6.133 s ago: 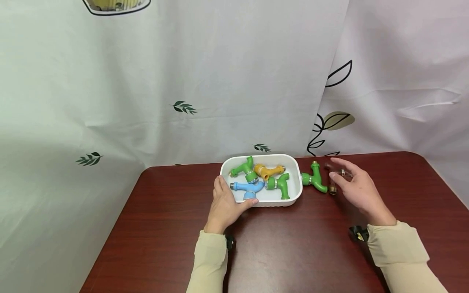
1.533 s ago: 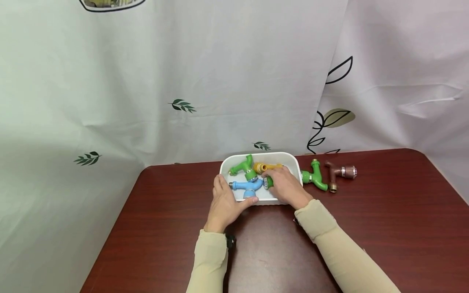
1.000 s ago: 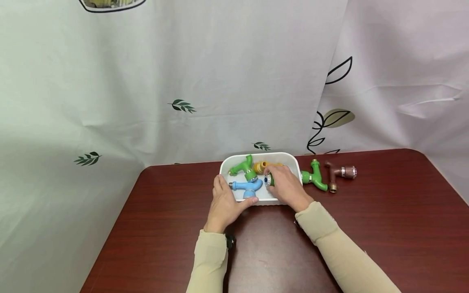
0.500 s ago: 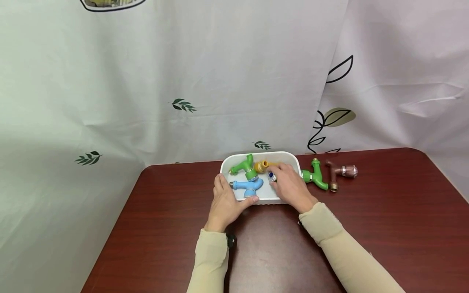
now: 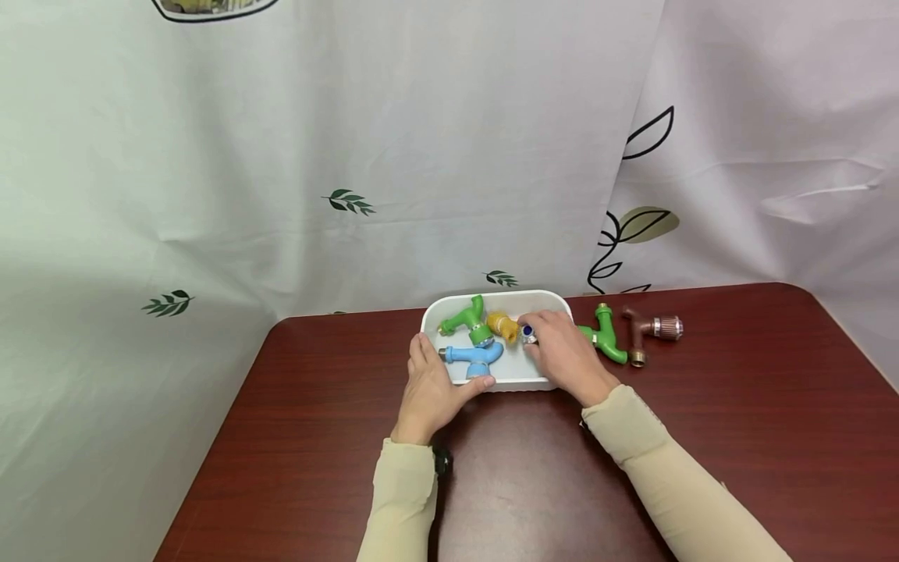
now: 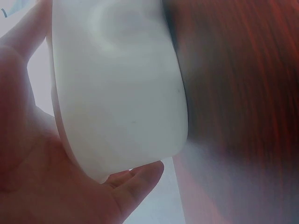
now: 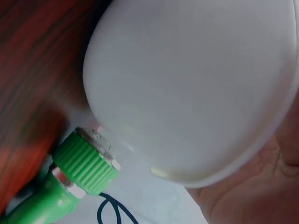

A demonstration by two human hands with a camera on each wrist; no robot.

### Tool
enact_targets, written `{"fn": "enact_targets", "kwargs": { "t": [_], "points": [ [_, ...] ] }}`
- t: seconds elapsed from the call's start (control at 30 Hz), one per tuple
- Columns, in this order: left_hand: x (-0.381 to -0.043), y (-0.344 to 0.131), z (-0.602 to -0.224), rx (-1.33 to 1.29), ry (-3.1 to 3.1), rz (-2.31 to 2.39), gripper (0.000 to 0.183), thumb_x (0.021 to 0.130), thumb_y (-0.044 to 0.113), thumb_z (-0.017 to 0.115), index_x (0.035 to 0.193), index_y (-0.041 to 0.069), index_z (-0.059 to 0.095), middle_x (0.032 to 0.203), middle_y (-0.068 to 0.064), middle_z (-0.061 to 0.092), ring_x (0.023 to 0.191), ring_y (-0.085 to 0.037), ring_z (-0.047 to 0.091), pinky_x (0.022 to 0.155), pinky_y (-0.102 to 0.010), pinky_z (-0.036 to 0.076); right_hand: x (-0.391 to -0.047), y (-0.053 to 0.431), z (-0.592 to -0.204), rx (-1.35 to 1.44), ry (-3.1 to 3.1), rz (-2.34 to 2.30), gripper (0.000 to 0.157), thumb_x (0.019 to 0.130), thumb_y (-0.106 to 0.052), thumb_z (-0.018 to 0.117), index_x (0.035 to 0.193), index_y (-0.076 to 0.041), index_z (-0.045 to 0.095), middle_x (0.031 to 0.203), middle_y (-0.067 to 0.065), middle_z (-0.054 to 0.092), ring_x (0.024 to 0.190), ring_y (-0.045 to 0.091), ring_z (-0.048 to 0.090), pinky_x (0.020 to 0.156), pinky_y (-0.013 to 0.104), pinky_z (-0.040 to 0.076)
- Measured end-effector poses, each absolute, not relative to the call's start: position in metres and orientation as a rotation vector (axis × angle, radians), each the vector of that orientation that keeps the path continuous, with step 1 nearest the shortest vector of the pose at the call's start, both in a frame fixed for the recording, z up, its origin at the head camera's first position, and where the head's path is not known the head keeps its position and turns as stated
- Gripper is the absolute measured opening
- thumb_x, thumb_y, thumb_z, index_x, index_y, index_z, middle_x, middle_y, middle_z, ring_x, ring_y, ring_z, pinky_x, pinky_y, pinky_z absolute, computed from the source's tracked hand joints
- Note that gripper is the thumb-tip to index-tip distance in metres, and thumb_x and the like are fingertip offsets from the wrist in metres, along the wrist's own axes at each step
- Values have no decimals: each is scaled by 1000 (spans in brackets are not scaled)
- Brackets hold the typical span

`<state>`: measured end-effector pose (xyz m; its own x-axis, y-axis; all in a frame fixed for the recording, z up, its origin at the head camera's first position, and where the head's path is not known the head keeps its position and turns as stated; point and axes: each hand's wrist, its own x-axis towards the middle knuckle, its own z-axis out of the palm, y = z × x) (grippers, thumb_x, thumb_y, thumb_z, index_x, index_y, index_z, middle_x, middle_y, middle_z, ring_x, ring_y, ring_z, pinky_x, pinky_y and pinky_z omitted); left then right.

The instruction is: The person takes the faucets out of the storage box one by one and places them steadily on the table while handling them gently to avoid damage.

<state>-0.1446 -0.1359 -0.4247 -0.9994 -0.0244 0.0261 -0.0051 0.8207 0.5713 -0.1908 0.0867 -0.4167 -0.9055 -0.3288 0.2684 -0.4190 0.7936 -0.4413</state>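
Note:
A white plastic tray [image 5: 516, 385] stands near the table's back edge. My left hand [image 5: 427, 394] grips its front left corner, thumb along the front wall and fingers over the left side; the left wrist view shows the hand [image 6: 56, 182] round the tray wall [image 6: 121, 93]. Inside lie a green tap [image 5: 469, 320], a blue tap [image 5: 472, 356] and a yellow tap [image 5: 502, 325]. Over the tray's right end, my right hand [image 5: 562, 351] holds another green tap by its handle end [image 5: 528, 334]; the rest of that tap is hidden under the hand.
Just right of the tray, a green tap [image 5: 605, 336] lies on the dark red table [image 5: 506, 468], its handle [image 7: 86, 161] close to the tray wall. A brown tap [image 5: 641, 336] lies further right. Behind the table hangs a white curtain [image 5: 449, 156].
My right hand has left the brown tap on the table and come into the tray. There it has taken a green tap, turned it and shifted right. The yellow tap has turned. My left hand stays put.

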Motion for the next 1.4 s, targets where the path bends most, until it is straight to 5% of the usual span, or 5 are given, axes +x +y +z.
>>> {"fn": "enact_targets", "kwargs": {
  "t": [1.4],
  "points": [
    [-144, -136, -425, 31, -2959, -943, 135, 73, 64, 81, 156, -11, 6, 162, -25, 8, 145, -41, 23, 107, -50, 40, -189, 125, -397, 499, -2756, 893, 37, 91, -8, 74, 124, 1, 61, 122, 23, 62, 113, 39, 58, 96, 55, 45]
  ]
}}
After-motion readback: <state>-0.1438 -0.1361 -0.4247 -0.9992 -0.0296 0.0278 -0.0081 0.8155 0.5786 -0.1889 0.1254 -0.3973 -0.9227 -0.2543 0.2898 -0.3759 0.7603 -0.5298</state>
